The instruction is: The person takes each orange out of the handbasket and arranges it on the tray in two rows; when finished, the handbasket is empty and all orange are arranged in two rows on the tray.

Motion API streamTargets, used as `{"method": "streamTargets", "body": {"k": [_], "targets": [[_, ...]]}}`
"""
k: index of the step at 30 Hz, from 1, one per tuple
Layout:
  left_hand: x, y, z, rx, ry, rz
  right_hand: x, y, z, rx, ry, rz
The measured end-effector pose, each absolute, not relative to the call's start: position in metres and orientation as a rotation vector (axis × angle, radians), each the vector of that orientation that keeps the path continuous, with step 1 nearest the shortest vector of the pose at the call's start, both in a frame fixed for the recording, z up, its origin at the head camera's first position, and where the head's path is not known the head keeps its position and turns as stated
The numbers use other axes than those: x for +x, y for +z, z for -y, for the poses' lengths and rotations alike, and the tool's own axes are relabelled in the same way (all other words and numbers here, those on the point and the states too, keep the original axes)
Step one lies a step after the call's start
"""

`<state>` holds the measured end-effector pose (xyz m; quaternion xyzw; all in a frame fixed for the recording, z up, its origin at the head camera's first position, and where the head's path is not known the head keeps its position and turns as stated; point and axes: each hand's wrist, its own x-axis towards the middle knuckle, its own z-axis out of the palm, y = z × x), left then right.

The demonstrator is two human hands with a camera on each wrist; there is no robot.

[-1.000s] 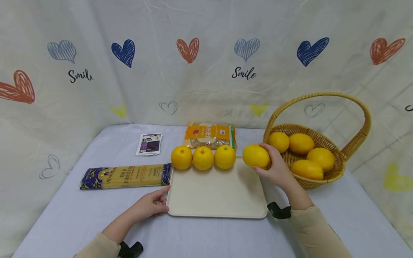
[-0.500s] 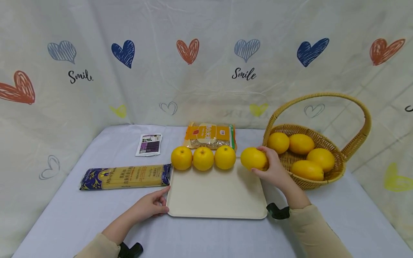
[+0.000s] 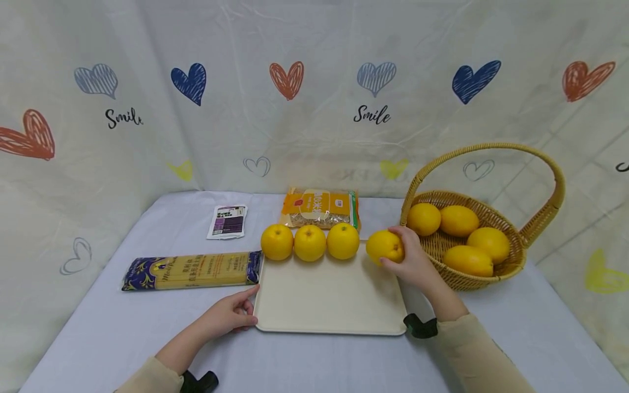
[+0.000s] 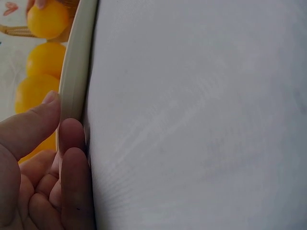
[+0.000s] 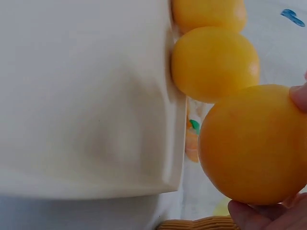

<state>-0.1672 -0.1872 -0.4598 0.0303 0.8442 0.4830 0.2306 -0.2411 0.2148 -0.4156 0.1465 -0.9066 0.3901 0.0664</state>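
My left hand (image 3: 230,313) is at the left edge of a cream rectangular tray (image 3: 330,305), index finger and thumb touching it. In the left wrist view, fingers (image 4: 76,184) curl against the tray's rim (image 4: 76,62). My right hand (image 3: 411,257) grips a yellow lemon (image 3: 382,246) between thumb and fingers, over the tray's far right corner. Close up, this lemon (image 5: 254,146) fills much of the right wrist view, its far side hidden by fingers. Three lemons (image 3: 309,243) stand in a row along the tray's far edge, left of the held one.
A wicker basket (image 3: 513,273) with a tall handle holds several lemons at the right. Left of the tray lies a blue-and-yellow long packet (image 3: 201,270). Behind are a small white-and-purple sachet (image 3: 228,222) and an orange-topped bag (image 3: 320,206). A heart-printed cloth hangs behind the table.
The right hand has shifted slightly left and down with its lemon, which has turned so its tip faces toward me. The left hand and the three lemons in the row have stayed put.
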Motion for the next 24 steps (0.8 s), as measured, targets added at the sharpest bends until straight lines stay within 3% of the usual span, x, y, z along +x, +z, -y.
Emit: {"method": "streamTargets", "body": {"k": [24], "targets": [[-0.164,-0.457,0.184,0.069,1.322,-2.344,-0.262,-0.426,-0.209,0.423,1.114,2.879]]}}
